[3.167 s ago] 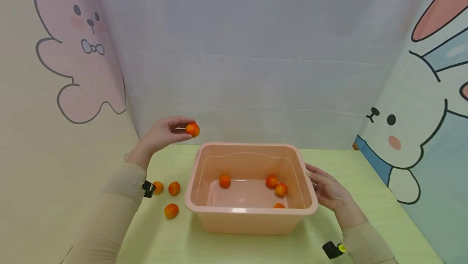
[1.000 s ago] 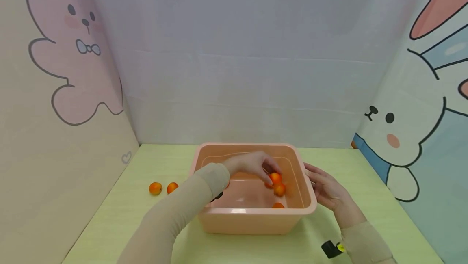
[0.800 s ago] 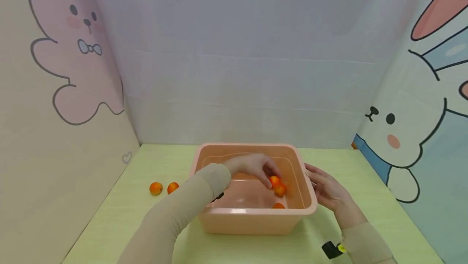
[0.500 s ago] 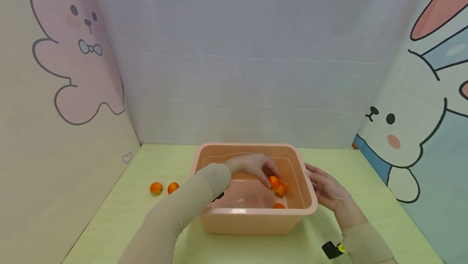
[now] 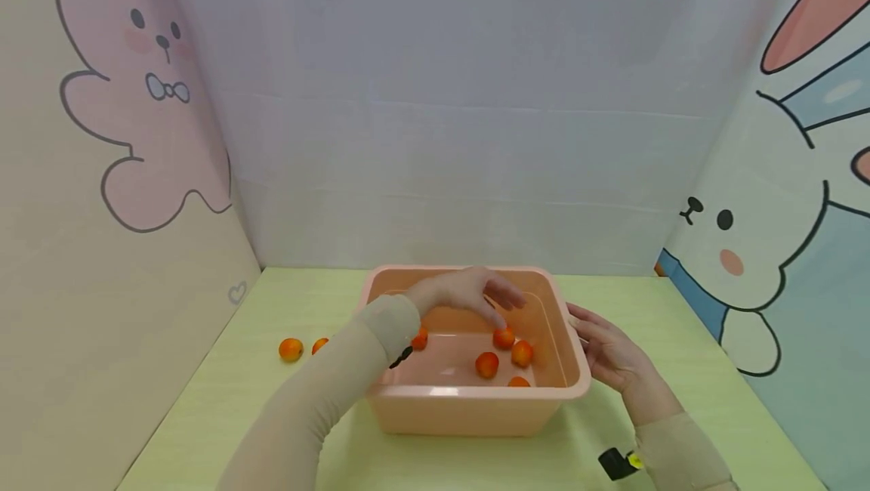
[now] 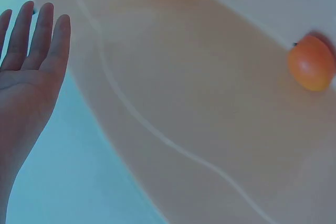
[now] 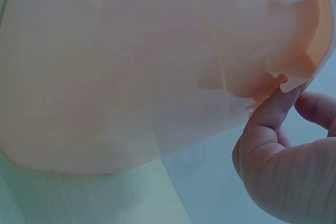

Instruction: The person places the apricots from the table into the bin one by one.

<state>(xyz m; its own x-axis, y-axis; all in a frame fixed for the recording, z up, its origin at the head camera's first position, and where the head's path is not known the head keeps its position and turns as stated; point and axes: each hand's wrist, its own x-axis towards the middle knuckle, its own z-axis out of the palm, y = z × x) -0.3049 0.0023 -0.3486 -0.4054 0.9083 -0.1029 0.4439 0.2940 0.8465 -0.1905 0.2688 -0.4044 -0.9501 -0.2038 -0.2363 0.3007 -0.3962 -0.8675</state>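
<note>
My left hand (image 5: 472, 292) is inside the pink plastic tub (image 5: 442, 393), above its floor, with fingers extended and nothing held. In the left wrist view its palm and straight fingers (image 6: 43, 45) show at the left. Several small orange-red fruits lie on the tub floor: one fruit (image 5: 486, 365) stands apart near the middle, another fruit (image 5: 504, 338) sits just below my left fingertips. At the tub's right side my right hand (image 5: 612, 347) holds the rim; the right wrist view shows a bent finger (image 7: 273, 111) tucked against the rim's underside.
On the pale green table (image 5: 238, 415), left of the tub, two similar fruits show, an orange fruit (image 5: 291, 350) and another partly behind my left sleeve (image 5: 340, 378). A white backdrop (image 5: 435, 136) stands behind, between cartoon-printed side panels.
The left hand carried a fruit from the left into the tub and let it go; that fruit now lies on the floor nearer the middle. The hand has risen. The right hand stays put.
</note>
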